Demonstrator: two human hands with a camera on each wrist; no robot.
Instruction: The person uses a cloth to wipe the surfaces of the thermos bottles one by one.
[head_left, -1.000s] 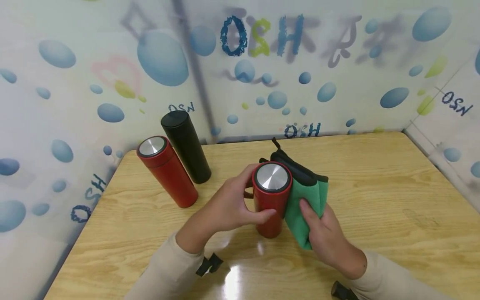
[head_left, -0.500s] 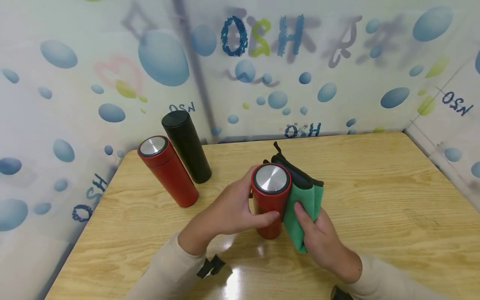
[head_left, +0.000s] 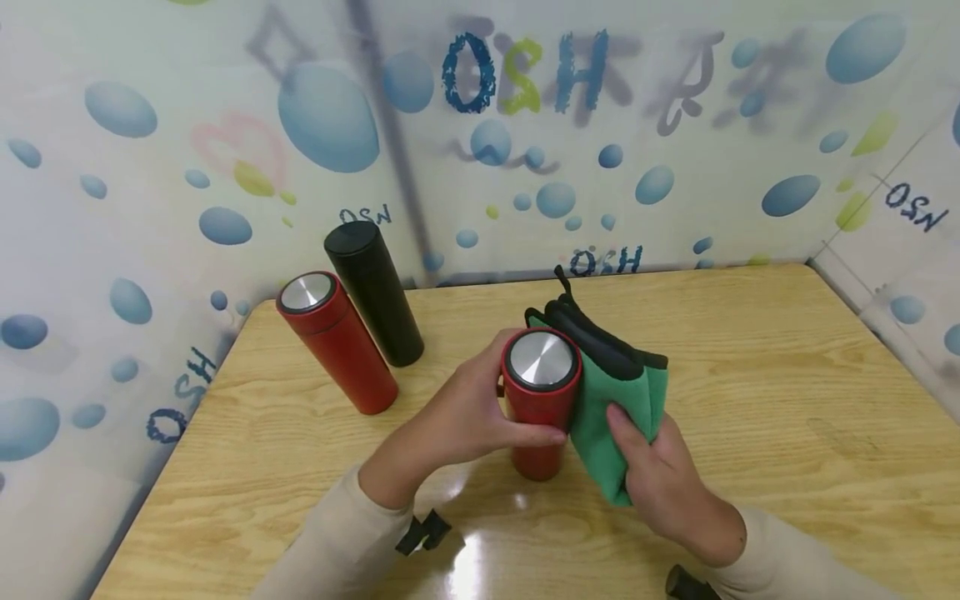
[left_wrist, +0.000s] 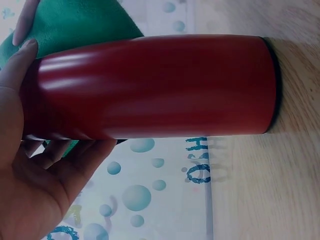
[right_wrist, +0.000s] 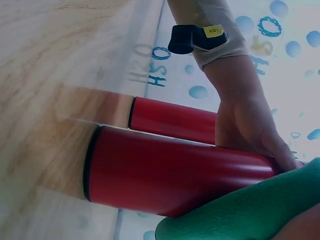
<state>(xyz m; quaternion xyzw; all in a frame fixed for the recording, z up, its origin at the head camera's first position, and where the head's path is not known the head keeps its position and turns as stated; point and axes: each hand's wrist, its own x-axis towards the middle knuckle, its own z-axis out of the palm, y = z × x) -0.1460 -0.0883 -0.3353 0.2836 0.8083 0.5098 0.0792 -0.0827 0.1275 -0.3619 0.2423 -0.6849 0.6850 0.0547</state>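
A red thermos bottle with a silver-topped lid stands upright near the middle of the table. My left hand grips its upper part, thumb across the front and fingers behind. In the left wrist view the smooth red side of the thermos shows down to its black base rim. My right hand holds a folded green cloth with black edging and a black loop, pinched under the thumb. That cloth lies against the right side of the bottle, also in the right wrist view, where the green cloth overlaps the red thermos.
A second red thermos and a taller black one stand at the left of the wooden table. A patterned wall rises behind the table's back edge. Black camera mounts sit on both wrists.
The right hand and cloth shift slightly left, then back to the right along the bottle's side. The left hand keeps its grip, and the bottle stays nearly in place.
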